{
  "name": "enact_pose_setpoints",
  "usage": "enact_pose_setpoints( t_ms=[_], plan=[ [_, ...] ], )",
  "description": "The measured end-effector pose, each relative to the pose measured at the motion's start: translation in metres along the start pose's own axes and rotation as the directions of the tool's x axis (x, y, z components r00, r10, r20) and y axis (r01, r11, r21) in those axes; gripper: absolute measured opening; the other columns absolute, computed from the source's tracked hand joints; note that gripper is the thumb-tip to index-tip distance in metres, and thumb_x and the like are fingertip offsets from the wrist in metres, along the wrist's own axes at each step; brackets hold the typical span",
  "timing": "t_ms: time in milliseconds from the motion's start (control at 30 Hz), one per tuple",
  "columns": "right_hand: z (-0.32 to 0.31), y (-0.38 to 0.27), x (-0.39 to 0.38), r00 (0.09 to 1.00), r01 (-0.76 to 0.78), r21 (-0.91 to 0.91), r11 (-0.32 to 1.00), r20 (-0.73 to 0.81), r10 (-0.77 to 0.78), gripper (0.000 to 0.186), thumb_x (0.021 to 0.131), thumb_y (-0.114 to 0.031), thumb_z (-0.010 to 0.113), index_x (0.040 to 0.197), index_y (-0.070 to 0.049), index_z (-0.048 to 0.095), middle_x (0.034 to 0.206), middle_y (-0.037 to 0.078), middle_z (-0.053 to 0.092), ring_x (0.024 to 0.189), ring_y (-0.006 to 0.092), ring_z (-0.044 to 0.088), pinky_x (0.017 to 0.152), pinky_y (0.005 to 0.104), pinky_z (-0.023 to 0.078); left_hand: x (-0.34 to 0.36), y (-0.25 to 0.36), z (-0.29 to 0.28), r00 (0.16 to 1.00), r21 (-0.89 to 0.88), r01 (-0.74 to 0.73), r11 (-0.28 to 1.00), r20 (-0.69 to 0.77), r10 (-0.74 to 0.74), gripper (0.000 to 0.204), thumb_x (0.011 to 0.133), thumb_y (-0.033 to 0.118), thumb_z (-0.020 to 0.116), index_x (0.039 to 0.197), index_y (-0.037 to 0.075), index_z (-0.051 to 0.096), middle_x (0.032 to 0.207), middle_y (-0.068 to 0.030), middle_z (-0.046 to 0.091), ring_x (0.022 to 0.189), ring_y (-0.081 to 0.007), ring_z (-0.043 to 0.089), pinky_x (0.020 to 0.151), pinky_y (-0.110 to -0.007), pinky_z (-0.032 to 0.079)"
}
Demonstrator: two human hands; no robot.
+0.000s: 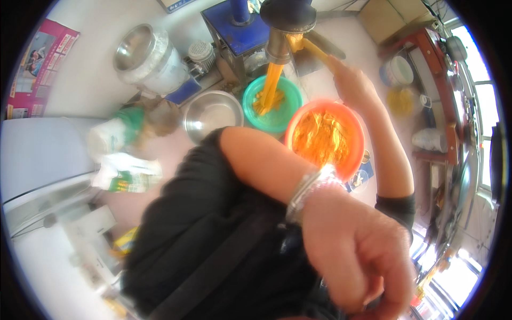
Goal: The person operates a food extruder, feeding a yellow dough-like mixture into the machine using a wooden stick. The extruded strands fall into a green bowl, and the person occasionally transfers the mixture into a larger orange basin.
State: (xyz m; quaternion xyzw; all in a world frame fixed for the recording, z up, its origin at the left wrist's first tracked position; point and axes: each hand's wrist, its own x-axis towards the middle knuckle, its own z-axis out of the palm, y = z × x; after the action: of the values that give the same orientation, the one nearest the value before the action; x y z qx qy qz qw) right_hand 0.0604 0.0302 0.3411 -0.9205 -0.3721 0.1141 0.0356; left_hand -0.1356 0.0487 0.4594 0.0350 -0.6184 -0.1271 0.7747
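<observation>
My right hand (354, 88) grips a wooden stick (319, 51) whose tip meets orange dough (294, 41) in the metal feed opening of a blue machine (236, 32). Orange strands (272, 82) hang from its spout (277, 50) into a green basin (282, 114). Beside that, a red basin (359, 140) holds orange dough (320, 136). My left hand (357, 250) is bent close below the camera, across my body, its fingers curled; what they hold, if anything, is hidden.
A steel bowl (210, 117) and white sacks (125, 176) lie left of the basins. A steel pot (138, 58) stands behind. A red-brown bench (440, 90) runs along the right wall, with a white bucket (396, 71) beside it. A white appliance (42, 149) is at left.
</observation>
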Motion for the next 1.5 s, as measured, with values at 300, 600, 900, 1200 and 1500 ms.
enact_pose_setpoints(
  t_ms=[300,600,900,1200,1500],
  plan=[
    [0.008,-0.012,0.009,0.997,0.064,-0.047,0.997,0.042,-0.062,0.059,0.094,-0.01,0.049,0.151,-0.018,0.037,0.092,0.018,0.071,0.083,0.0364,0.07,0.072,0.0475,0.055,-0.154,0.12,-0.086,0.685,0.464,0.532,-0.709,-0.727,0.038,0.035,0.09,0.026,0.067,0.112,-0.001,0.067,0.12,-0.0203,0.065,0.114,-0.0347,0.062,0.097,-0.044,0.05],
    [0.013,-0.014,0.014,0.997,0.079,-0.098,0.992,0.005,-0.079,0.064,0.09,-0.006,0.049,0.152,-0.013,0.036,0.086,0.017,0.071,0.078,0.0346,0.07,0.067,0.0456,0.056,-0.208,0.153,-0.136,0.591,0.079,0.186,-0.979,-0.805,0.047,0.065,0.091,0.047,0.065,0.125,-0.006,0.057,0.134,-0.0229,0.059,0.133,-0.0351,0.05,0.114,-0.048,0.035],
    [-0.001,0.015,0.012,1.0,-0.011,0.089,0.996,-0.011,0.012,0.052,0.096,-0.009,0.042,0.147,-0.017,0.045,0.103,0.022,0.07,0.092,0.0403,0.068,0.078,0.0474,0.054,-0.203,0.154,-0.148,0.66,0.135,0.137,-0.981,-0.751,-0.011,0.052,0.086,0.046,0.071,0.101,-0.003,0.065,0.118,-0.0204,0.064,0.118,-0.0348,0.057,0.107,-0.046,0.041],
    [0.034,-0.006,0.043,0.995,0.092,0.189,0.978,-0.055,-0.083,0.05,0.095,-0.004,0.048,0.144,-0.011,0.05,0.114,0.022,0.069,0.098,0.0384,0.069,0.081,0.0453,0.054,-0.196,0.151,-0.151,0.627,0.178,0.167,-0.97,-0.778,-0.035,0.054,0.082,0.052,0.072,0.096,0.0,0.065,0.107,-0.0163,0.064,0.105,-0.0333,0.06,0.096,-0.043,0.045],
    [0.015,0.013,0.001,0.978,0.148,0.323,0.935,-0.188,-0.09,0.049,0.096,-0.01,0.051,0.145,-0.019,0.05,0.098,0.025,0.069,0.087,0.0421,0.067,0.077,0.0486,0.053,-0.185,0.147,-0.15,0.453,0.111,0.077,-0.991,-0.889,-0.065,0.067,0.082,0.063,0.068,0.091,-0.004,0.066,0.1,-0.0215,0.066,0.104,-0.034,0.061,0.096,-0.042,0.046]
  ],
)
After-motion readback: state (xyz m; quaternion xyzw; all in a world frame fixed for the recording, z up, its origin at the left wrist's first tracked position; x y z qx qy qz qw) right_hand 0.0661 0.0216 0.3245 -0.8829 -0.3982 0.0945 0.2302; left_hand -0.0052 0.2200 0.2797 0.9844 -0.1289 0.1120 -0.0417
